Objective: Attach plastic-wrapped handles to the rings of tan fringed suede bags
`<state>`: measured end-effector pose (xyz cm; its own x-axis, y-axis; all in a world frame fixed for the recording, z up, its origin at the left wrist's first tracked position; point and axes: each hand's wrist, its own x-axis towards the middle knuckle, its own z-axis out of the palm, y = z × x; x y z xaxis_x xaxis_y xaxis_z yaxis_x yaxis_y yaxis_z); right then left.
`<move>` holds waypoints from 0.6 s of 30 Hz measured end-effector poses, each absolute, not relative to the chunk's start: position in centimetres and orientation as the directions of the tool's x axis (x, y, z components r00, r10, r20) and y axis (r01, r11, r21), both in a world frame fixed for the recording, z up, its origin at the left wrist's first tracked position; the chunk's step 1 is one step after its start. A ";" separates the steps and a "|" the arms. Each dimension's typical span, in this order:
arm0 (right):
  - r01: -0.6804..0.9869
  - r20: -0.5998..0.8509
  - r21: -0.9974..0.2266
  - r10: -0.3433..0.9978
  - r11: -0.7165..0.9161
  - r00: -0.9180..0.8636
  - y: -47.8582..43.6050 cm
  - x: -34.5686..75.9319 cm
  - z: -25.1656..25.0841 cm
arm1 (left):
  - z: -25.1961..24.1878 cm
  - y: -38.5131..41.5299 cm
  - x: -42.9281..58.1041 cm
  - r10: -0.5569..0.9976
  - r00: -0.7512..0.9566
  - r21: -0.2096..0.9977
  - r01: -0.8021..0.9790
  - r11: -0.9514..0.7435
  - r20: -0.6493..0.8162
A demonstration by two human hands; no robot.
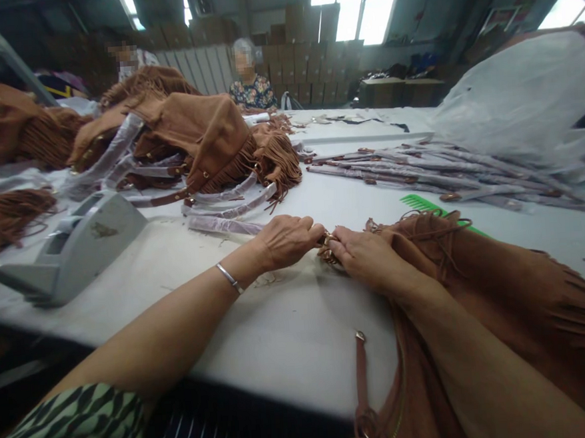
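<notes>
A brown suede-like fringed bag (502, 291) lies on the right of the white table, under and beside my right forearm. Small gold-coloured metal hardware (330, 255), which looks like rings or chain links, shows between my two hands at the table's middle. My left hand (291, 240), with a silver bracelet at its wrist, is closed and pinches one end of it. Fingers bent, my right hand (368, 257) grips the other side close to the bag's edge. The exact shape of the hardware is hidden by my fingers. A short brown strap (362, 367) with a metal end hangs down nearer me.
A grey tape dispenser (103, 229) stands at left. Beyond it are piled brown fringed bags (211, 131). Plastic-wrapped straps (394, 172) lie at back right, before a large plastic sack (518, 90). A green comb (422, 203) lies behind the bag. Two people sit across the table.
</notes>
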<state>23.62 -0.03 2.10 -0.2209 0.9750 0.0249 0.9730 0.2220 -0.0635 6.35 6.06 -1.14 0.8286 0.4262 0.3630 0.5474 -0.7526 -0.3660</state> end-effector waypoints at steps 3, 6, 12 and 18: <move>0.983 0.033 -0.010 0.983 0.183 -0.183 0.0 23.6 1.8 | -0.7 5.9 6.4 0.436 0.824 -0.345 0.553 -0.759 0.361; 0.996 0.122 0.005 0.988 0.091 -0.091 0.1 23.6 1.6 | -0.4 5.5 6.9 0.505 0.778 -0.301 0.616 -0.728 0.373; 0.995 0.209 -0.073 0.977 0.064 -0.047 0.1 23.6 1.2 | -1.6 5.2 8.2 0.538 0.706 -0.268 0.688 -0.674 0.460; 0.984 0.298 -0.168 0.955 0.055 -0.003 0.3 23.7 0.5 | -1.9 4.9 9.1 0.608 0.635 -0.190 0.750 -0.634 0.476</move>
<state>23.72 0.31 0.49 -0.0027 0.9546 0.2978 0.9843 0.0552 -0.1678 9.09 4.92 -1.91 0.6350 0.6085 0.4759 0.7498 -0.6337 -0.1904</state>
